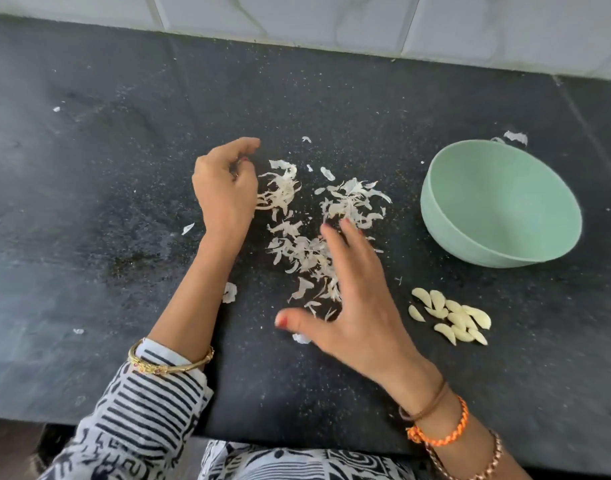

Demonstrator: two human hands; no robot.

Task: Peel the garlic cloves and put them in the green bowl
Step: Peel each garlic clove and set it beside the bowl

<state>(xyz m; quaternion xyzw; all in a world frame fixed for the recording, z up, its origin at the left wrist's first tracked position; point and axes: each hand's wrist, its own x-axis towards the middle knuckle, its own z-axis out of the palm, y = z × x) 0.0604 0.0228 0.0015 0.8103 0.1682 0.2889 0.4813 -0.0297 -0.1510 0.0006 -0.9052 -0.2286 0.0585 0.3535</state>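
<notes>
A dark speckled countertop (124, 168) fills most of the frame and is bounded along the top by a pale tiled wall. A loose scatter of papery garlic skins (304, 251) is spread across its centre, with stray flakes dotted further out. At centre right a green bowl (498, 244) is set on the surface; it appears tilted. Below it, at lower right, peeled garlic cloves (451, 320) are clustered directly on the stone.

Person in a patterned garment, with jewellery on both wrists

The left sleeve (137, 407) is white with black stripes and a gold bangle (170, 363) on it; the right wrist (435, 410) wears a brown band, an orange braided thread and a beaded bracelet; nails are red.
</notes>
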